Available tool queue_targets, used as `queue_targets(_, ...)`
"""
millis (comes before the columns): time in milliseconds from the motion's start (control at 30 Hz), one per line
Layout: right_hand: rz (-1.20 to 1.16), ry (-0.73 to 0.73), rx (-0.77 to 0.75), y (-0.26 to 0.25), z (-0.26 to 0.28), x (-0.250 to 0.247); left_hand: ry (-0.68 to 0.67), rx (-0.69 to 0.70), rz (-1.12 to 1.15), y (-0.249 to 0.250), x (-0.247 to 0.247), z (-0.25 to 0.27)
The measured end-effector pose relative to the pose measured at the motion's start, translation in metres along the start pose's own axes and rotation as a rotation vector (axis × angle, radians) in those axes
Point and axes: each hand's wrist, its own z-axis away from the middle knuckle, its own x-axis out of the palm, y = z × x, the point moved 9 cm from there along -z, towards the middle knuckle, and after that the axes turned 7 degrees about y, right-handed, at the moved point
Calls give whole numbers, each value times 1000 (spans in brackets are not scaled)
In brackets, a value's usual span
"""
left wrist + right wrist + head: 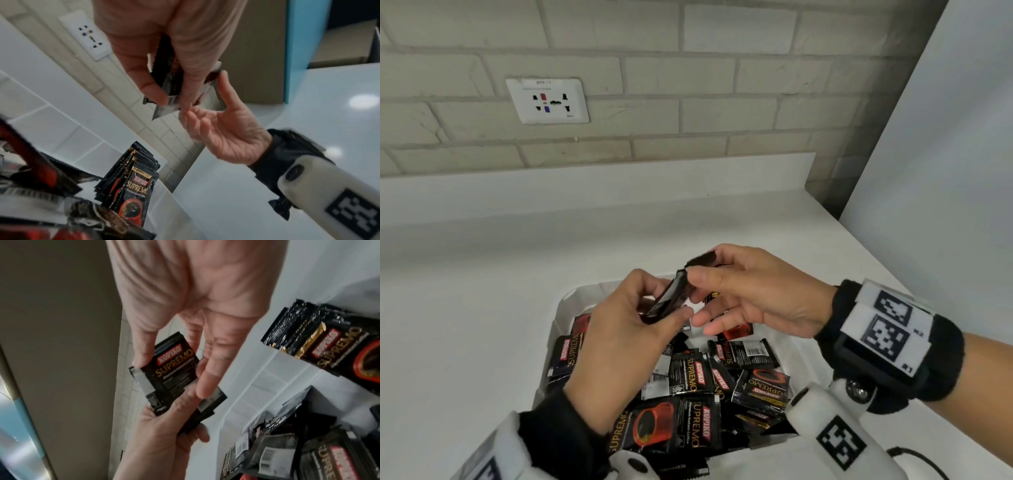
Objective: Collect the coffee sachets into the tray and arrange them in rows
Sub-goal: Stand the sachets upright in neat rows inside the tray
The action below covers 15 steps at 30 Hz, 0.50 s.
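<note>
A white tray (561, 308) on the counter holds several loose black Kopiko Supremo coffee sachets (695, 377), lying jumbled. At its far end a short row of sachets (318, 337) stands on edge, also seen as the upright row (131, 175) in the left wrist view. Above the tray my left hand (666, 301) grips a small stack of sachets (174, 376) between thumb and fingers. My right hand (700, 270) meets it from the right. Its thumb and fingers pinch the front sachet of that stack by its edges.
The tray sits on a white counter (482, 308) against a brick wall with a socket plate (548, 101). A white panel (945, 154) bounds the counter on the right. A black cable (914, 455) lies near the front right.
</note>
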Motion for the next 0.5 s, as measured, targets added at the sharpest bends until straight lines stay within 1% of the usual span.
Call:
queue_targets(100, -55, 15, 27, 2, 0, 0, -28, 88, -51, 12, 2, 4)
queue_targets(167, -72, 2, 33, 2, 2, 1, -62, 116, -44, 13, 2, 6)
queue_targets(300, -100, -42, 57, 5, 6, 3, -174, 60, 23, -1, 7, 8)
queue_targets(400, -98, -48, 93, 10, 8, -2, -208, 18, 83, -8, 5, 9)
queue_targets(500, -74, -45, 117, 15, 8, -11, -241, 32, 99, -8, 6, 13)
